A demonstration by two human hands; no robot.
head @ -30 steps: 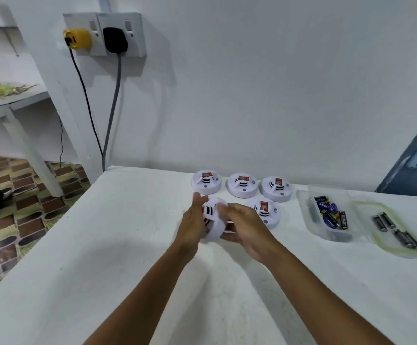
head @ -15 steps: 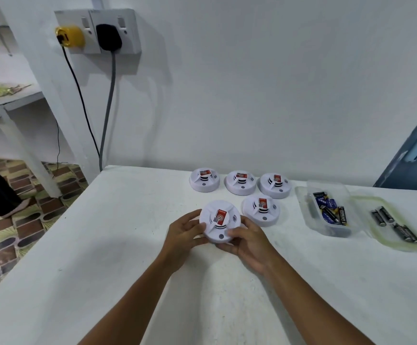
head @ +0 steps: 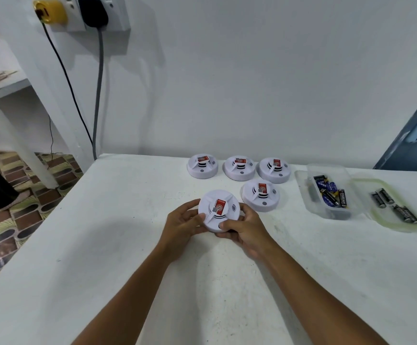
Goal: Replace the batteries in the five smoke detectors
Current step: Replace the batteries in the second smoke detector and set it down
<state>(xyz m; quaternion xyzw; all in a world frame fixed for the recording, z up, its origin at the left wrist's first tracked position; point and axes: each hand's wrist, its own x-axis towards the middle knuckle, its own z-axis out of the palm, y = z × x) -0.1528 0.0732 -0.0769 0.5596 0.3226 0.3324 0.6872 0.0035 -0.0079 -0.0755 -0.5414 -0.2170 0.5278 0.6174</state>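
A round white smoke detector (head: pixel 218 207) with a red label faces up in the middle of the white table (head: pixel 102 232). My left hand (head: pixel 181 224) grips its left rim and my right hand (head: pixel 243 226) grips its right and near rim. Three more detectors stand in a row by the wall: detector (head: pixel 202 166), detector (head: pixel 239 168), detector (head: pixel 274 169). A further detector (head: pixel 261 195) sits just in front of them. A clear plastic box (head: pixel 326 190) at the right holds several batteries. Its lid (head: pixel 394 204) beside it carries several dark batteries.
The white wall runs close behind the detectors. A double socket with a yellow plug (head: pixel 50 11) and a black plug (head: pixel 93 11) hangs at the upper left, its cables dropping past the table's left corner. The table's left edge falls to a patterned floor (head: pixel 8 207).
The detector was held on edge between both hands a second ago. It has been turned label side up and lowered flat, with both hands still on its rim.
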